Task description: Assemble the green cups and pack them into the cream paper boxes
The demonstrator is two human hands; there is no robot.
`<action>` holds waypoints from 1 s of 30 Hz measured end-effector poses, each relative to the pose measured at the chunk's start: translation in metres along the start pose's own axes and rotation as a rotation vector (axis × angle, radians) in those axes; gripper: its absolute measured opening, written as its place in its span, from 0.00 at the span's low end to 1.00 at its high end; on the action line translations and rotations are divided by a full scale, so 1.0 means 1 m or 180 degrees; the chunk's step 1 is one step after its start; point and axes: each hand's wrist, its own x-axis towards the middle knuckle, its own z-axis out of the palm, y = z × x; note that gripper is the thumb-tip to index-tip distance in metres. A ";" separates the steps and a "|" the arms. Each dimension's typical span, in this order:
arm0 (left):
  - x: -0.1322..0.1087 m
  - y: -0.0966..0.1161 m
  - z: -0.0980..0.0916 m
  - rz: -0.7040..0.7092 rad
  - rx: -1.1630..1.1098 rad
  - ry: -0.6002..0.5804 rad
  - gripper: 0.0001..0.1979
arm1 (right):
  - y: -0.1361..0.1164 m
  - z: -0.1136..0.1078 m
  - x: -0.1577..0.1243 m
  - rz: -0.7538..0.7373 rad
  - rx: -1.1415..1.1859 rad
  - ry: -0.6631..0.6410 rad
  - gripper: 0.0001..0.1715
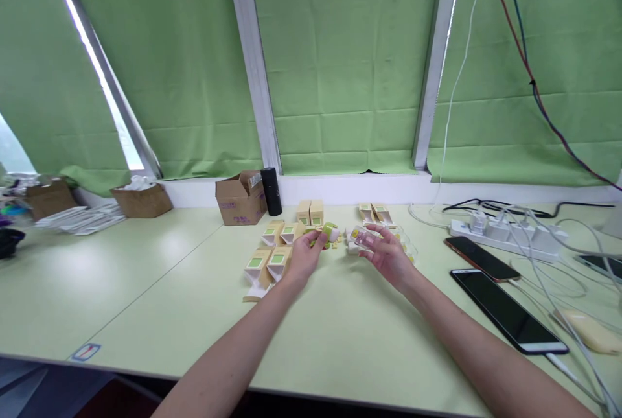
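My left hand (307, 255) is closed on a small green and white item (330, 231) above the table. To its right, my right hand (387, 256) pinches a clear plastic piece with a yellow spot (360, 236). Several small tan boxes with green labels (255, 264) stand left of my left hand, some with flaps open. Behind my hands are two pairs of tan boxes, one pair (310, 212) at centre and another (374, 212) further right. Small yellow and green pieces lie between my hands. Clear plastic packs (407, 246) lie just beyond my right hand.
At the back left stand an open cardboard box (241, 201) and a black cylinder (271, 192). On the right lie a white power strip (505, 240), cables, and phones (508, 311). White packets (82, 218) and more cartons (143, 200) sit far left.
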 end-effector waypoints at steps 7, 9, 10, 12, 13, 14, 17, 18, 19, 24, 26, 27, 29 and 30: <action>-0.001 0.000 0.000 0.0020 -0.0030 0.0034 0.36 | 0.015 0.003 -0.003 0.0320 0.0225 -0.0275 0.23; -0.001 0.000 0.001 0.0031 -0.0067 0.0049 0.36 | 0.016 0.003 -0.004 0.0337 0.0255 -0.0362 0.22; -0.001 0.000 0.001 0.0026 -0.0078 0.0050 0.36 | 0.016 0.003 -0.005 0.0336 0.0268 -0.0385 0.22; -0.002 0.001 0.002 0.0013 -0.0090 0.0046 0.36 | 0.016 0.003 -0.005 0.0323 0.0277 -0.0396 0.20; -0.002 0.001 0.002 0.0008 -0.0088 0.0036 0.36 | 0.016 0.003 -0.005 0.0311 0.0273 -0.0382 0.19; -0.002 0.001 0.002 0.0003 -0.0085 0.0025 0.36 | 0.016 0.003 -0.005 0.0304 0.0261 -0.0356 0.18; -0.002 0.000 0.002 -0.0009 -0.0084 0.0019 0.36 | 0.017 0.003 -0.004 0.0321 0.0188 -0.0220 0.18; -0.002 0.000 0.002 -0.0014 -0.0090 0.0029 0.36 | 0.017 0.003 -0.004 0.0326 0.0150 -0.0179 0.19; -0.002 0.000 0.002 -0.0017 -0.0102 0.0043 0.36 | 0.018 0.003 -0.004 0.0328 0.0110 -0.0143 0.20; -0.002 0.001 0.002 -0.0007 -0.0105 0.0048 0.35 | 0.024 0.001 0.000 0.0312 0.0044 0.0148 0.23; -0.002 0.001 0.002 -0.0018 -0.0088 0.0045 0.35 | 0.025 0.000 0.001 0.0316 0.0029 0.0217 0.21; -0.002 0.001 0.002 -0.0020 -0.0091 0.0048 0.35 | 0.026 -0.001 0.002 0.0318 0.0022 0.0220 0.20; -0.002 0.001 0.002 -0.0010 -0.0115 0.0051 0.35 | 0.026 -0.001 0.003 0.0320 0.0063 0.0184 0.19; -0.002 0.001 0.002 0.0002 -0.0129 0.0055 0.34 | 0.026 -0.001 0.003 0.0315 0.0109 0.0150 0.19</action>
